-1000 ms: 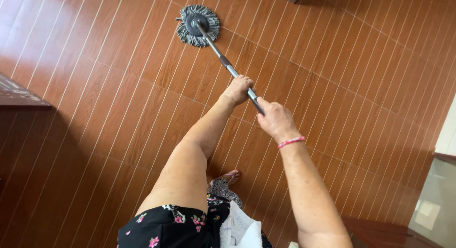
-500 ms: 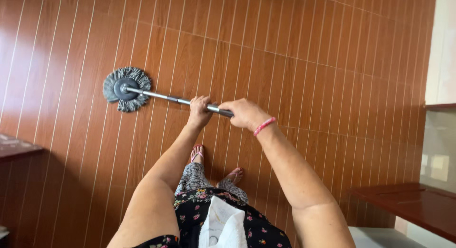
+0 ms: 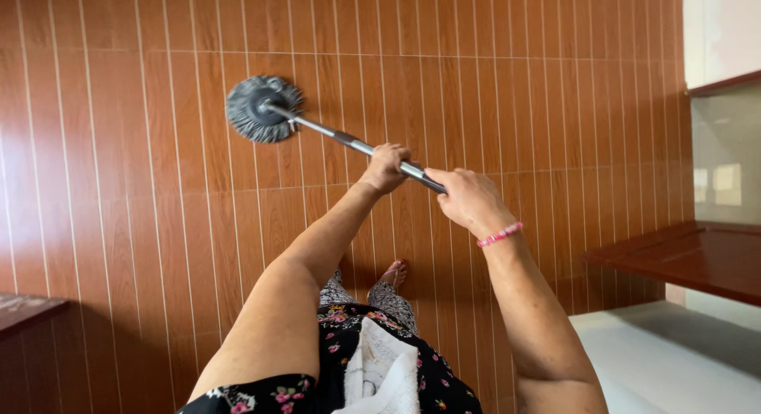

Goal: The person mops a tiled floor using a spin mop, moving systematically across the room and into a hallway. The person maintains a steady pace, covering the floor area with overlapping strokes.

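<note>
A round grey string mop head [image 3: 262, 109] lies flat on a reddish-brown plank-patterned floor [image 3: 143, 224], toward the upper left of the view. From its dark hub a slim metal handle [image 3: 349, 143] runs down and to the right at a shallow slant into the person's two hands.

The left hand [image 3: 386, 168] has its grip closed around the handle, fingers wrapped over the top and knuckles facing up. Just beside it, farther from the mop head, the right hand [image 3: 468, 200] is also clamped on the handle, whose end is hidden inside the fist. A pink beaded bracelet [image 3: 499, 235] circles the right wrist. Both bare forearms stretch out from the bottom of the frame and meet at the handle.

Below the arms, a black garment with a small floral print [image 3: 349, 358] fills the lower centre, with a white cloth [image 3: 380, 374] lying against it. One bare foot [image 3: 394, 272] shows on the floor beneath the hands, well apart from the mop head.

At the right edge stands a dark red-brown wooden surface [image 3: 682, 259], with a pale tiled area [image 3: 674, 358] below it and a glass-like panel [image 3: 725, 156] above. A dark wooden edge [image 3: 28, 311] shows at the lower left.
</note>
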